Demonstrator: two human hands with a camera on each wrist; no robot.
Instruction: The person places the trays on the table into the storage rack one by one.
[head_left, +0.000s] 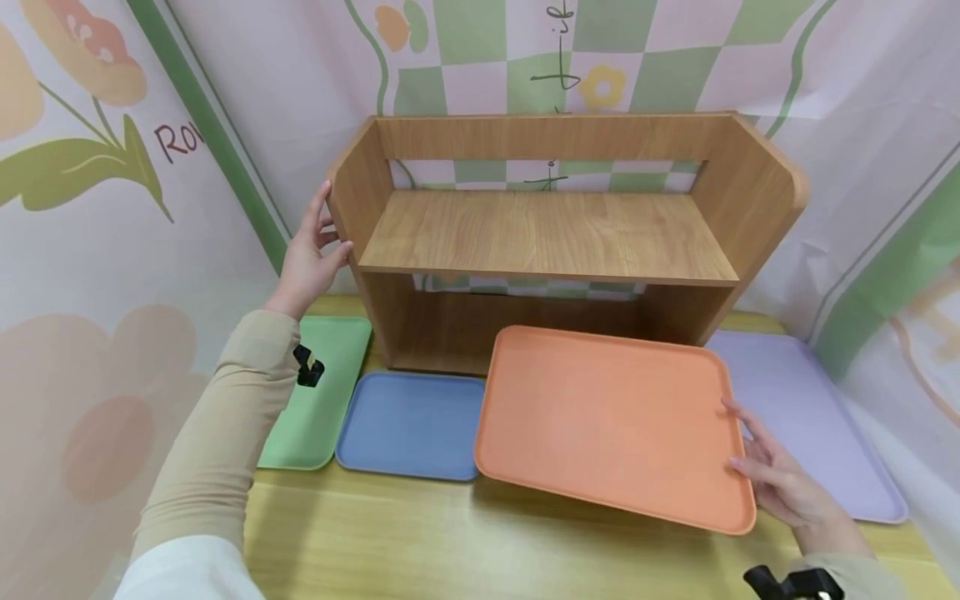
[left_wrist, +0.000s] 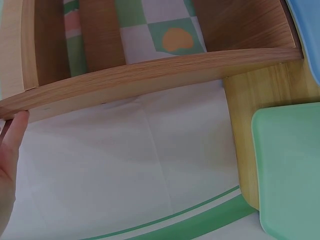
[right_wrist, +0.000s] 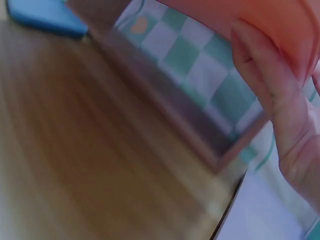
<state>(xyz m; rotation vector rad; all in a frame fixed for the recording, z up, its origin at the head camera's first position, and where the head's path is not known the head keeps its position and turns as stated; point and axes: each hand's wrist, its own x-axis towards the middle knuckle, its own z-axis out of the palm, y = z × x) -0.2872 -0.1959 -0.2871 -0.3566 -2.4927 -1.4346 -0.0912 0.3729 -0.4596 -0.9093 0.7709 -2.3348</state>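
My right hand [head_left: 783,479] grips the right edge of an orange tray [head_left: 611,425], thumb on top and fingers beneath. The tray is raised off the table, tilted, in front of the lower opening of a wooden two-tier shelf [head_left: 547,237]. In the right wrist view the tray's underside [right_wrist: 210,12] shows above the hand. My left hand [head_left: 311,254] rests against the outer left side panel of the shelf near its front edge, fingers extended. The left wrist view shows one finger [left_wrist: 17,132] touching the panel's edge.
A green tray [head_left: 322,417] lies left of the shelf, a blue tray [head_left: 412,425] in front of it. At the right lies a purple tray [head_left: 817,425], partly behind the orange one. All rest on a wooden table [head_left: 360,533]. Printed cloth [head_left: 480,67] hangs behind.
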